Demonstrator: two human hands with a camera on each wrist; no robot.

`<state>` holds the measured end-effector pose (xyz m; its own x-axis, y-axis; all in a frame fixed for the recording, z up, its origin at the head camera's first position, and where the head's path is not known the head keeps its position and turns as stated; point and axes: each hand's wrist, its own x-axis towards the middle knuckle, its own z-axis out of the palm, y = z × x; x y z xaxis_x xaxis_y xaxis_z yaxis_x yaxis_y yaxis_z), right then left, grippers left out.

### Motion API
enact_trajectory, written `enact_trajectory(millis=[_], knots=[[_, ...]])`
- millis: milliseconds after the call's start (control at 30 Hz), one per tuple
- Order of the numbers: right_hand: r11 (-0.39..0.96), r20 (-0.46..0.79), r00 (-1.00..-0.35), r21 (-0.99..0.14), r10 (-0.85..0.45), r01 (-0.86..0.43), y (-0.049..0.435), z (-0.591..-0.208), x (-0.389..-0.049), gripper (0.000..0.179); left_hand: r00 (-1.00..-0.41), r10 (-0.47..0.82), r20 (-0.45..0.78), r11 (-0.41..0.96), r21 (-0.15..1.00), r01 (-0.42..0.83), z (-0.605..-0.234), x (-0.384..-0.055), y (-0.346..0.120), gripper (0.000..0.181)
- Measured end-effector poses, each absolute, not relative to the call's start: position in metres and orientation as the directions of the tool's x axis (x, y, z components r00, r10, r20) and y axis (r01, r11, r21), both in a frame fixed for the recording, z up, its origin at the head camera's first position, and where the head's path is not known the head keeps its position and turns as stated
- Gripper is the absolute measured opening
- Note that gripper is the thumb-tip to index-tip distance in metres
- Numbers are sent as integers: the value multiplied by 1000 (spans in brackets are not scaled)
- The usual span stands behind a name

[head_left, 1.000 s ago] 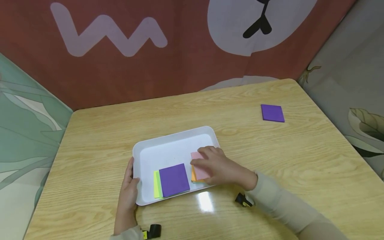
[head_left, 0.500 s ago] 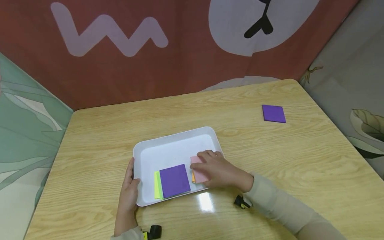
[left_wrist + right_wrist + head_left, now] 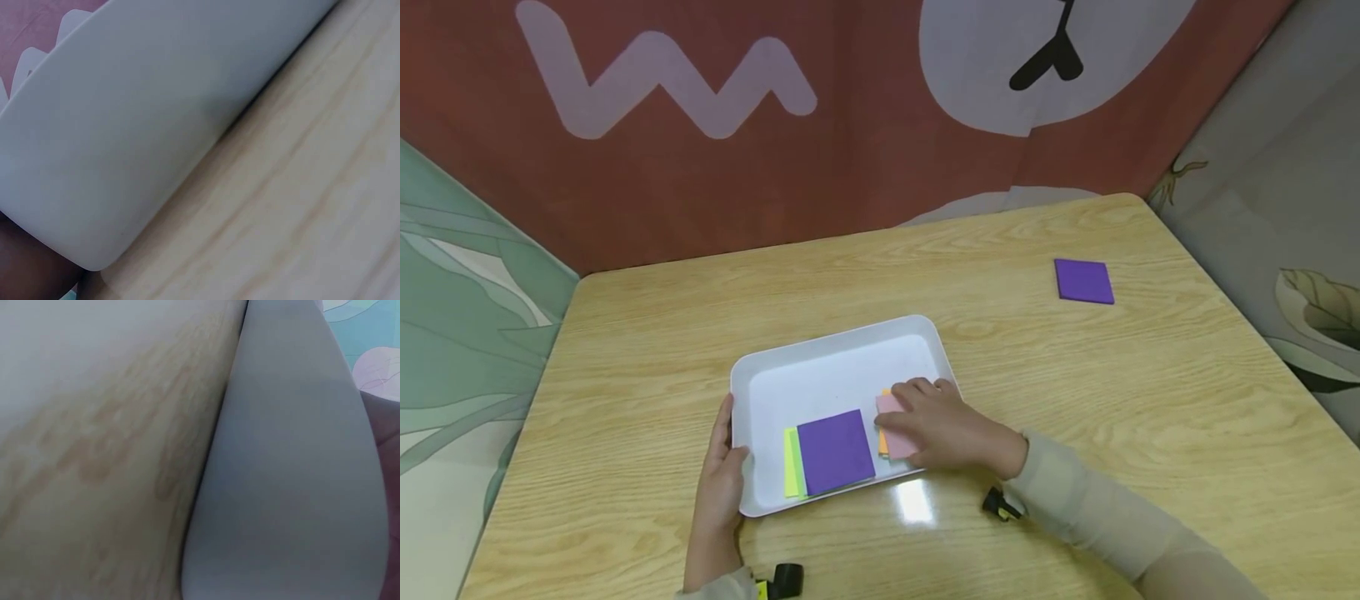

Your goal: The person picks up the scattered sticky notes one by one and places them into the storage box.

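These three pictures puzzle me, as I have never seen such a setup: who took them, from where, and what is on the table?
A person wears three cameras. The head view looks down at both hands on a wooden table. The left hand holds the edge of a white tray. The right hand rests on a pink sheet that lies on an orange one in the tray. Beside them a purple sheet lies on a yellow-green one. Another purple sheet lies far off on the table. The two wrist views are so close that they show only the tray's wall and the wood.
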<state>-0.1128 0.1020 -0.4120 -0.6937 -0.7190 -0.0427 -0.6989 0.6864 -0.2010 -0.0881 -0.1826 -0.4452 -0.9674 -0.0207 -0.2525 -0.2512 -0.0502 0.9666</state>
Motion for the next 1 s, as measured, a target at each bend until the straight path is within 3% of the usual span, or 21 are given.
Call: enact_trajectory(millis=[367, 533, 733, 1000], knots=[[691, -95, -691, -230, -717, -686, 105, -406, -115, 56, -954, -51, -295, -44, 955, -293, -443, -90, -181, 68], [670, 3, -700, -288, -714, -685, 112, -399, -120, 54, -959, -49, -280, -42, 960, -278, -444, -89, -182, 68], [647, 181, -742, -386, -646, -658, 129, -392, -125, 48, -965, -43, -258, -42, 966, -256, -444, -89, -183, 68], [733, 164, -836, -413, -524, -541, 149, -387, -127, 48, -959, -42, -279, -47, 960, -277, -445, -89, -182, 68]])
